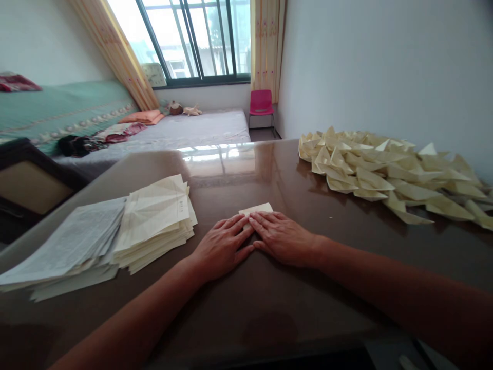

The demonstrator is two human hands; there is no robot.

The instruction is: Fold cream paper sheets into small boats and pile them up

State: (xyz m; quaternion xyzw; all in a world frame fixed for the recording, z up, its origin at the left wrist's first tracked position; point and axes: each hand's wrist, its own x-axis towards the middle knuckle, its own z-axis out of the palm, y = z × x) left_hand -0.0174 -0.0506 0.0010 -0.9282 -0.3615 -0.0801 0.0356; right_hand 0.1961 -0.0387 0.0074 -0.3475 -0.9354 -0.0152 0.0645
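A small folded piece of cream paper [260, 208] lies on the brown table in front of me, mostly covered by my hands. My left hand [225, 241] rests flat on its left part, fingers stretched out. From the other side my right hand [285, 239] presses on it, also flat, and the fingertips of both hands meet over the paper. To the left sits a stack of cream paper sheets [154, 221], creased on top, beside a stack of greyish printed sheets [73, 241]. Many folded paper boats [370, 169] are heaped at the right.
The glossy brown table [231, 308] reflects the window [200, 41]. Behind it stand a bed [215, 128] and a pink chair [261, 104]. A dark chair or cabinet [31, 185] stands at the left, and a white wall [385, 67] runs along the right.
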